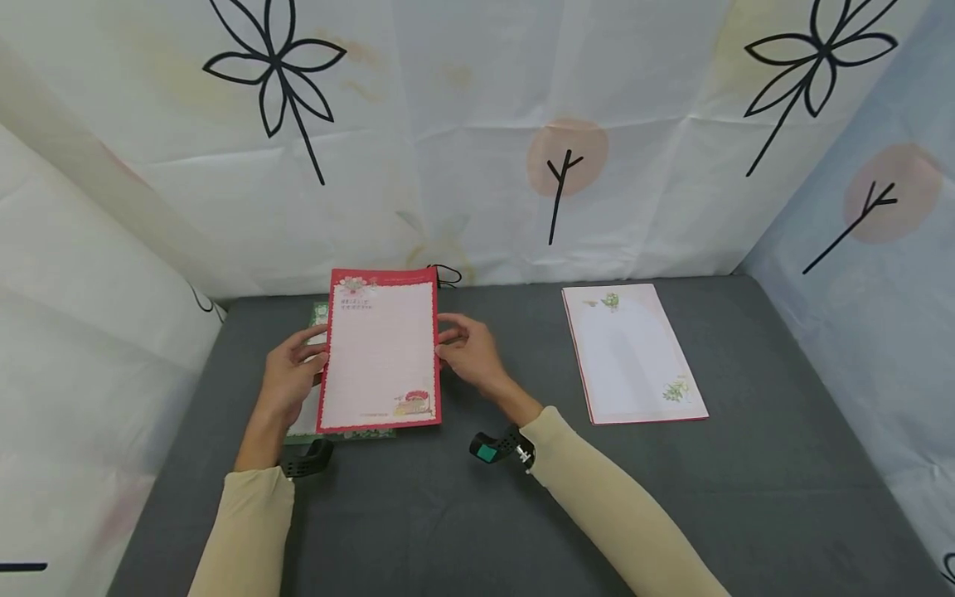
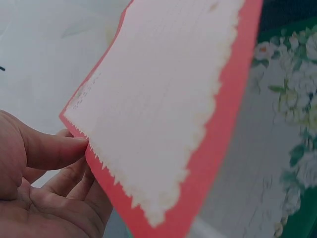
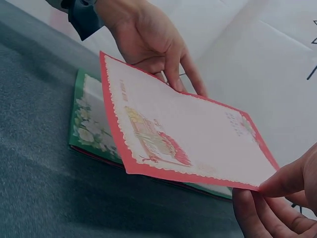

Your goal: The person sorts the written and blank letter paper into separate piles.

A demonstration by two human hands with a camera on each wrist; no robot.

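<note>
A red-bordered sheet of letter paper (image 1: 382, 352), with a pale lined middle and small printed pictures, is held up between both hands. My left hand (image 1: 289, 373) pinches its left edge between thumb and fingers, clearly seen in the left wrist view. On the opposite edge, my right hand (image 1: 472, 352) pinches the paper near a corner, as the right wrist view shows. Beneath the lifted sheet lies a green-bordered stack of paper (image 3: 91, 121) with white flowers; the red sheet hides most of it in the head view.
Toward the right of the grey table (image 1: 746, 497) lies a white stack of paper (image 1: 634, 356) with green leaf prints and a reddish edge. Printed white cloth (image 1: 462, 191) hangs behind and at both sides. A black cord loop (image 1: 448, 275) shows at the table's back edge.
</note>
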